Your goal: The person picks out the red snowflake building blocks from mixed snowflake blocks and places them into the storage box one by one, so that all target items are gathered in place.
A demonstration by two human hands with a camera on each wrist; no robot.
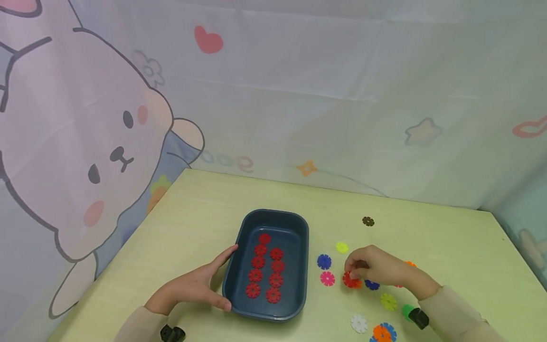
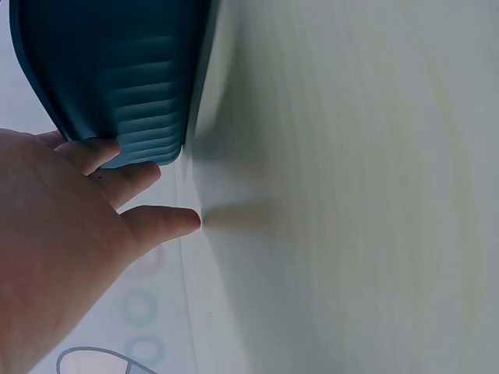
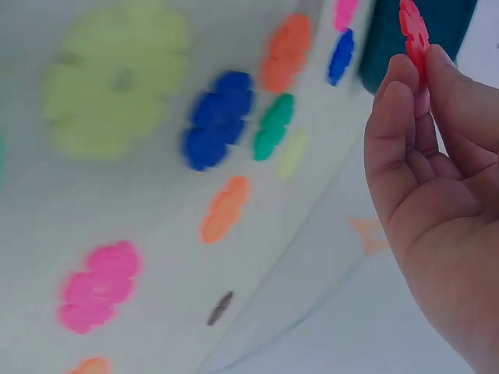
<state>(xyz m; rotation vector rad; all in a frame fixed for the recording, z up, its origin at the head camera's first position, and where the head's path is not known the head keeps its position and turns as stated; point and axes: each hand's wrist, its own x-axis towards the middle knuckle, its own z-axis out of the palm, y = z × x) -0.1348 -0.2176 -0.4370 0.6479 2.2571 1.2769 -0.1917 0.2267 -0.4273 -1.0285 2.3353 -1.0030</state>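
Note:
A dark blue tray [image 1: 299, 266] stands on the table, with several red notched discs [image 1: 255, 275] lying in two columns on its floor. My left hand [image 1: 196, 287] rests against the tray's left side, fingers and thumb spread and fairly straight. In the left wrist view its fingertips meet the tray's outer wall [image 2: 144, 86]. To the right of the tray, my right hand [image 1: 378, 266] pinches a red notched disc [image 3: 413, 35] between thumb and fingertips, above the scattered pieces. An orange disc [image 1: 358, 284] peeks out beneath it in the head view.
Loose discs surround the right hand: blue [image 1: 324, 261], pink [image 1: 327, 279], yellow [image 1: 342, 247], brown [image 1: 368, 221], yellow-green [image 1: 389, 301], white [image 1: 359, 324] and orange [image 1: 381, 333]. Behind the pale table [image 1: 205, 199] hangs a printed cloth [image 1: 299, 95].

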